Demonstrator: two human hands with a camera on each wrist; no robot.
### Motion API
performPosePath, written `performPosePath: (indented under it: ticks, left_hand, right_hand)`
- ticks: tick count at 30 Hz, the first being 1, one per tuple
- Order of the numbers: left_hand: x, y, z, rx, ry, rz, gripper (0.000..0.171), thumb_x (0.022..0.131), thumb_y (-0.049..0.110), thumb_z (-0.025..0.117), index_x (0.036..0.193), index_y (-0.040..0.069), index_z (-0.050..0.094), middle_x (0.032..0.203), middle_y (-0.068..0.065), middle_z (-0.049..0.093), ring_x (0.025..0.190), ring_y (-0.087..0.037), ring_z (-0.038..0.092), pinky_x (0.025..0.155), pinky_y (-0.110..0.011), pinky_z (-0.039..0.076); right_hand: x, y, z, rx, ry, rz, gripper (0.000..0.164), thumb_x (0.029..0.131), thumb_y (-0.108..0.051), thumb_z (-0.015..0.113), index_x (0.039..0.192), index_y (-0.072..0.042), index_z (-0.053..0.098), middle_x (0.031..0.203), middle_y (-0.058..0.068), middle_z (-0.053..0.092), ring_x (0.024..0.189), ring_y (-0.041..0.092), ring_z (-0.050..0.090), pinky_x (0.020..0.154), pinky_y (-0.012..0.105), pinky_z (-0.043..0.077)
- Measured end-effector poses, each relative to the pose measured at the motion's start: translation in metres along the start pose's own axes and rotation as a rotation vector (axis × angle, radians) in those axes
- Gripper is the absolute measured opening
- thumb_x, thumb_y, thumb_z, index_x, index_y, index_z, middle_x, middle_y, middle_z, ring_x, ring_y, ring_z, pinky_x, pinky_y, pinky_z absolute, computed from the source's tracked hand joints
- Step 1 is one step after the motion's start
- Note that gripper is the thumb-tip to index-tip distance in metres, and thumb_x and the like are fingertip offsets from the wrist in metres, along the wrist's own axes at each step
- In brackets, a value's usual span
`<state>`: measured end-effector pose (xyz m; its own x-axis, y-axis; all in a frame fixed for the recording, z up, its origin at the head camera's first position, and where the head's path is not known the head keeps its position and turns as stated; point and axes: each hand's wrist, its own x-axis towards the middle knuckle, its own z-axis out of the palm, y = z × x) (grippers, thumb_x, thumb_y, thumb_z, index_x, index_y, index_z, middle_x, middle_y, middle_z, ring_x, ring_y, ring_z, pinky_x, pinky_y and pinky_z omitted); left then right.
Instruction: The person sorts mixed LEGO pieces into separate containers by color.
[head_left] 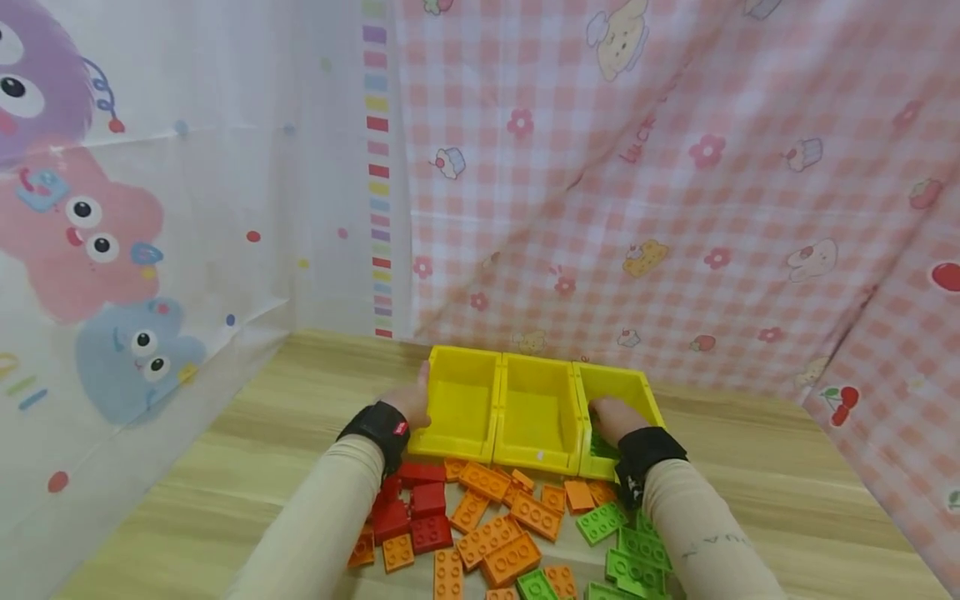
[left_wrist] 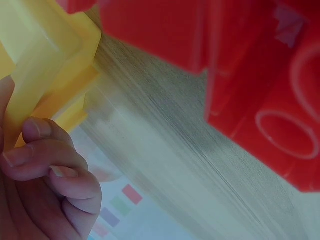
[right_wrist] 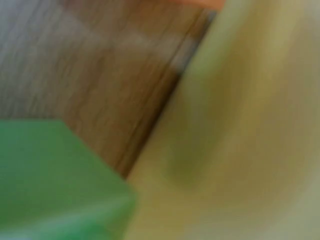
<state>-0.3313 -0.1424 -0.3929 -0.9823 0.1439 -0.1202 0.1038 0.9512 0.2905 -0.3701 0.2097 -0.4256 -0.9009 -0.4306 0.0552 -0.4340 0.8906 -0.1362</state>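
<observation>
Okay so, the left hand has its fingers curled round the side wall of the left bin, while the right hand is down in the right bin. Can't tell if it's gripping anything. Both bins sit in a left-to-right row on the desk. Loose green bricks lie on the near side of the right bin, nearer the right hand; red bricks lie nearer the left.

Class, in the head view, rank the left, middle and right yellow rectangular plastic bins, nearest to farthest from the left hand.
1. Left bin, touching the left hand.
2. Middle bin, centre of the row.
3. Right bin, row's right end.
</observation>
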Motion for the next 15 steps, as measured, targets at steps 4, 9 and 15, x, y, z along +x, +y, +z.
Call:
performPosePath:
  ticks: [4,9,15]
  left_hand:
    - [0.001,-0.001,0.002,-0.009,0.003,0.014,0.096,0.080,0.012,0.069,0.147,-0.001,0.003,0.061,-0.008,0.054,0.051,-0.022,0.050,0.051,-0.034,0.038]
    - [0.007,-0.004,0.008,-0.004,0.002,0.027,0.096,0.078,0.013,0.070,0.147,-0.002,0.004,0.061,-0.007,0.053,0.050,-0.022,0.050,0.050,-0.033,0.038]
    - [0.010,-0.005,-0.001,-0.009,-0.053,0.018,0.097,0.080,0.013,0.066,0.147,-0.001,-0.003,0.063,-0.008,0.053,0.051,-0.022,0.049,0.050,-0.032,0.036]
  right_hand:
    - [-0.012,-0.012,-0.009,0.042,-0.061,0.048,0.017,0.088,-0.007,0.060,0.103,0.001,0.063,0.095,0.013,0.064,0.088,0.029,0.061,0.079,0.043,0.046]
    - [-0.031,-0.017,-0.022,0.146,-0.166,0.040,0.038,0.095,-0.006,0.048,0.130,0.007,0.045,0.124,0.026,0.052,0.109,0.039,0.052,0.089,0.048,0.041]
    - [-0.064,-0.022,-0.056,0.229,-0.113,0.002,0.044,0.097,-0.012,0.048,0.137,0.004,0.040,0.133,0.026,0.044,0.117,0.041,0.046,0.092,0.051,0.038]
